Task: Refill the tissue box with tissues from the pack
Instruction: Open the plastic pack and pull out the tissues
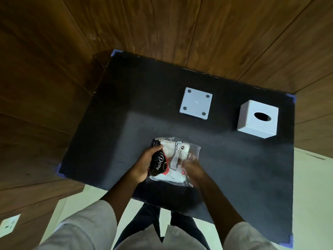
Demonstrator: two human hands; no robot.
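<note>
Both hands on tissue pack (173,159) at near edge of black mat (111,123). Left hand (146,163) curled round pack's left end, thumb over top, fingers wrapped under dark printed part w/ white lettering; firm grip. Right hand (192,168) at pack's right side, blurred, fingers seen partly thru clear plastic wrap; looks closed on wrap edge, but exact hold can't tell. White tissues visible inside wrap btwn the two hands. Tissue box (257,121), white cube w/ oval slot facing up, well beyond right hand, off to far right of mat. Box base (196,103), flat white square w/ four round dots at corners, lying apart from box, straight ahead past both hands. Pale sleeves (86,224) below hands, dark trousers btwn them. Wood floor (54,87) left of left hand.
</note>
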